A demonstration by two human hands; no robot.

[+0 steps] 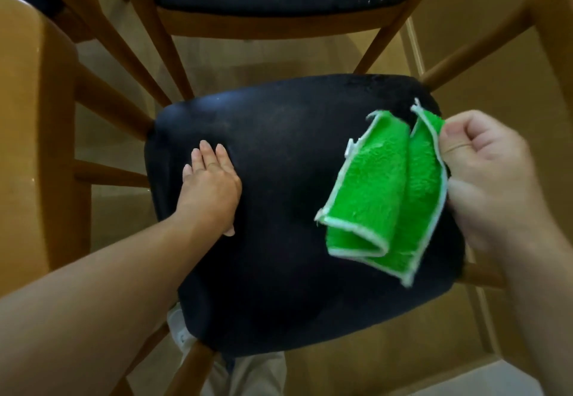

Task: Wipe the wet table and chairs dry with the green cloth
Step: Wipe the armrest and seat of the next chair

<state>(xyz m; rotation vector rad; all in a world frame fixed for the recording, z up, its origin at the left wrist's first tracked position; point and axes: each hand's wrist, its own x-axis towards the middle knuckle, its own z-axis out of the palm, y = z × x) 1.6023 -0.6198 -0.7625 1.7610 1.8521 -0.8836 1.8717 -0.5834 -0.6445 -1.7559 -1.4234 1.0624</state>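
While the left hand (209, 184) lay flat, fingers straight, on the near chair's dark seat (279, 147), the right hand's (483, 172) grip pinched the folded green cloth (381, 191) above the seat's right edge.

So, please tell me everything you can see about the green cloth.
The green cloth is bright green with a fluffy, towel-like pile and a white stitched border; a small white tag sticks out at its left edge. It is loosely folded into hanging layers, not spread flat. The right hand pinches its upper right edge and holds it over the right part of the near chair's dark seat. Whether its lower end touches the seat cannot be told.
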